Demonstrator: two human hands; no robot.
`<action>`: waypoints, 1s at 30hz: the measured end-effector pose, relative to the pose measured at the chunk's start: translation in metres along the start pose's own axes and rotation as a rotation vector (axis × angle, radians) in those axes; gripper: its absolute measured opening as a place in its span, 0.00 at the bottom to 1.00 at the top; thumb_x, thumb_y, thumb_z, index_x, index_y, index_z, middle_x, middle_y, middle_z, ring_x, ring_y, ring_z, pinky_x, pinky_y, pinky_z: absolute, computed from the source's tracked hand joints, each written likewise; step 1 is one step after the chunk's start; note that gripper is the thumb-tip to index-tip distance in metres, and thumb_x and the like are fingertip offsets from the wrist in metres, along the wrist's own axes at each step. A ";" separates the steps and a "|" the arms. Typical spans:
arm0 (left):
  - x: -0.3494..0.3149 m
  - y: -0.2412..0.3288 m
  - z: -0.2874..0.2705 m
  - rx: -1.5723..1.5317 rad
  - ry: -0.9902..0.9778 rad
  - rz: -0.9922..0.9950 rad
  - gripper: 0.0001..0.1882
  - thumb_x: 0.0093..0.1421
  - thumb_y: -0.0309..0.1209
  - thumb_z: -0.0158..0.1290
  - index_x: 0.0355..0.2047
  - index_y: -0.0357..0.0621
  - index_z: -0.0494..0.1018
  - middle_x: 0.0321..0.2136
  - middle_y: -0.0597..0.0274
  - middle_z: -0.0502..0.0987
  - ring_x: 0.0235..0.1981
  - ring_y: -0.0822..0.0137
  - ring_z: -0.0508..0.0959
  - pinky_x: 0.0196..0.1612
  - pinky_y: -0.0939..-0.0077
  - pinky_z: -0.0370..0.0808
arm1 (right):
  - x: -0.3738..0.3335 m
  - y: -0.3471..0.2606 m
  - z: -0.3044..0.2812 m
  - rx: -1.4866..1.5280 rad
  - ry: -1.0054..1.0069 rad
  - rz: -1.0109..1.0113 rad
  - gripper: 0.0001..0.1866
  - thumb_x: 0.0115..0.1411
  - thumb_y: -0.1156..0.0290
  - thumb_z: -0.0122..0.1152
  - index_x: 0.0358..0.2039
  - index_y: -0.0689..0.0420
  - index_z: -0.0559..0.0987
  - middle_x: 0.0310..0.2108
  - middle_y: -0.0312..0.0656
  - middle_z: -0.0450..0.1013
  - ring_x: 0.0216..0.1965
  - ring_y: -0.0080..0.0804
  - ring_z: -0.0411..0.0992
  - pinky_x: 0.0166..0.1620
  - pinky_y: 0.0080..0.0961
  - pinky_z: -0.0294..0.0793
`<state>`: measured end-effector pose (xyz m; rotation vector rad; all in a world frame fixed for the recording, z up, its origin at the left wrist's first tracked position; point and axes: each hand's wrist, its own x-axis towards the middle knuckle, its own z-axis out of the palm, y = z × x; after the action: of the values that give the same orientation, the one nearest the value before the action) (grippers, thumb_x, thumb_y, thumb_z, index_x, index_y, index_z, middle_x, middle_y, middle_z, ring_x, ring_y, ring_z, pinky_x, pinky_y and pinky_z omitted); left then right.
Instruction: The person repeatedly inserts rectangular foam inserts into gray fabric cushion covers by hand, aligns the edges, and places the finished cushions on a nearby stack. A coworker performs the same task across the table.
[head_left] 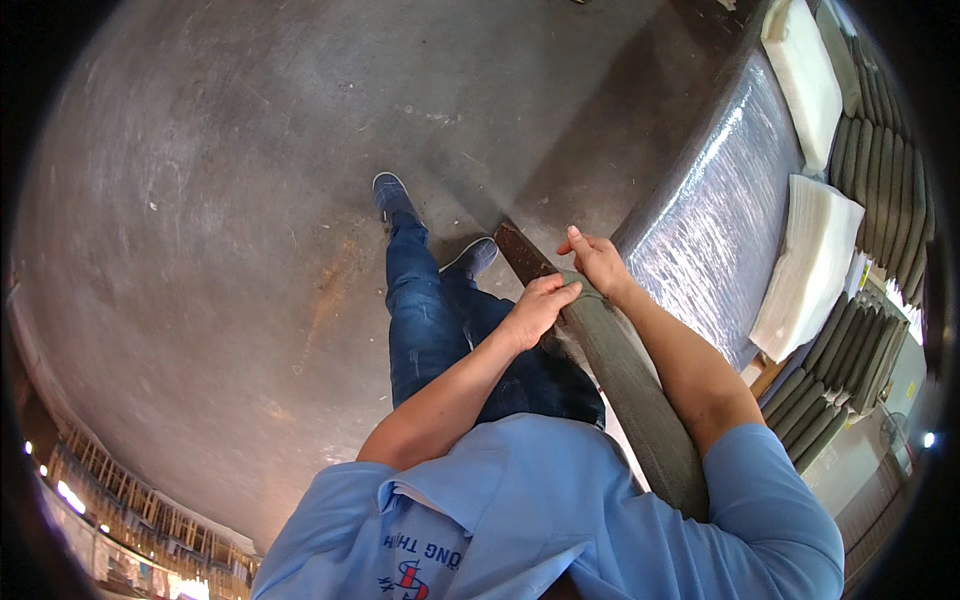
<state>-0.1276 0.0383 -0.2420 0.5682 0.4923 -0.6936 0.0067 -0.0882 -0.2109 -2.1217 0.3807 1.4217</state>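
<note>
A long grey-green fabric-covered cushion [635, 385] is seen edge-on, running from its far end at my hands back to my right upper arm and chest. My left hand [538, 310] is closed on the fabric at that far end, thumb on top. Just beyond and to the right, my right hand [597, 263] is beside the same corner. Its fingers are curled together, one pointing up and left; whatever they may grip is hidden. A narrow dark brown beam [524, 255] with a worn surface extends out from beneath the cushion's far end.
On my right stands a large block wrapped in shiny clear film [715, 210]. White foam pads [808, 265] lie along its far side, with stacks of grey-green cushions [880, 190] behind. Grey concrete floor [220, 230] spreads out ahead and left; my shoes [393, 195] are on it.
</note>
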 end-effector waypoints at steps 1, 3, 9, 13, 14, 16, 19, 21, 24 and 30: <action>0.001 -0.007 -0.005 -0.112 0.014 0.011 0.15 0.73 0.38 0.53 0.50 0.40 0.75 0.43 0.65 0.79 0.44 0.74 0.77 0.49 0.75 0.73 | 0.005 0.007 0.005 -0.021 0.078 -0.066 0.36 0.71 0.37 0.47 0.37 0.60 0.86 0.32 0.49 0.81 0.39 0.37 0.78 0.46 0.36 0.74; -0.001 -0.017 -0.007 -0.283 0.202 0.014 0.16 0.73 0.40 0.53 0.51 0.40 0.75 0.43 0.64 0.79 0.45 0.73 0.77 0.50 0.74 0.73 | -0.001 -0.007 0.005 -0.172 0.060 -0.040 0.36 0.69 0.36 0.50 0.39 0.60 0.86 0.35 0.50 0.81 0.41 0.38 0.78 0.48 0.37 0.74; -0.002 -0.032 -0.003 -0.308 0.436 0.081 0.18 0.74 0.45 0.51 0.46 0.40 0.76 0.42 0.63 0.79 0.44 0.69 0.77 0.52 0.72 0.72 | 0.019 -0.009 0.017 -0.244 -0.199 0.086 0.36 0.65 0.37 0.60 0.40 0.64 0.85 0.37 0.53 0.81 0.43 0.41 0.78 0.52 0.38 0.74; -0.002 -0.028 0.007 -0.242 0.631 0.051 0.23 0.74 0.48 0.49 0.44 0.37 0.77 0.43 0.58 0.80 0.45 0.67 0.77 0.52 0.69 0.72 | 0.013 -0.023 0.027 -0.251 -0.177 0.025 0.39 0.61 0.36 0.64 0.42 0.70 0.84 0.41 0.58 0.81 0.46 0.45 0.80 0.51 0.38 0.76; 0.001 -0.027 0.008 -0.193 0.679 0.027 0.24 0.75 0.48 0.48 0.44 0.36 0.77 0.44 0.57 0.80 0.46 0.67 0.77 0.52 0.68 0.72 | 0.015 -0.021 0.030 -0.336 -0.093 0.004 0.38 0.62 0.38 0.64 0.43 0.69 0.84 0.43 0.59 0.81 0.48 0.48 0.80 0.52 0.39 0.76; 0.015 -0.029 0.010 -0.267 0.756 0.017 0.24 0.75 0.47 0.46 0.40 0.36 0.78 0.39 0.59 0.80 0.42 0.67 0.77 0.49 0.70 0.73 | 0.022 -0.016 0.035 -0.498 0.076 -0.036 0.35 0.62 0.40 0.63 0.44 0.67 0.85 0.47 0.62 0.80 0.50 0.52 0.80 0.54 0.41 0.77; 0.044 -0.039 -0.003 -0.431 0.859 -0.081 0.25 0.76 0.46 0.44 0.40 0.34 0.79 0.38 0.56 0.81 0.41 0.63 0.79 0.48 0.67 0.73 | 0.004 -0.042 0.041 -0.734 0.097 -0.084 0.28 0.61 0.44 0.65 0.40 0.60 0.86 0.41 0.59 0.82 0.45 0.55 0.81 0.49 0.44 0.79; 0.057 -0.040 -0.008 -0.425 0.928 -0.159 0.26 0.76 0.46 0.44 0.43 0.32 0.80 0.41 0.52 0.82 0.43 0.59 0.80 0.48 0.63 0.74 | 0.011 -0.032 0.045 -0.742 0.178 -0.131 0.26 0.58 0.44 0.67 0.37 0.58 0.86 0.35 0.57 0.81 0.40 0.56 0.81 0.46 0.46 0.79; 0.069 -0.048 -0.012 -0.308 1.018 -0.188 0.26 0.75 0.46 0.45 0.46 0.31 0.80 0.45 0.47 0.83 0.46 0.54 0.81 0.49 0.59 0.74 | 0.019 -0.018 0.050 -0.766 0.241 -0.235 0.22 0.59 0.47 0.67 0.33 0.57 0.83 0.30 0.54 0.81 0.38 0.56 0.81 0.44 0.48 0.79; 0.086 -0.082 -0.023 -0.216 1.013 -0.115 0.26 0.74 0.45 0.48 0.43 0.30 0.81 0.44 0.47 0.83 0.43 0.55 0.82 0.45 0.58 0.76 | 0.032 0.000 0.050 -0.786 0.216 -0.427 0.19 0.60 0.52 0.66 0.33 0.56 0.80 0.29 0.55 0.80 0.34 0.59 0.81 0.39 0.51 0.80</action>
<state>-0.1334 -0.0383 -0.3361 0.6662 1.5327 -0.4083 -0.0186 -0.0562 -0.2544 -2.7441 -0.6361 1.1886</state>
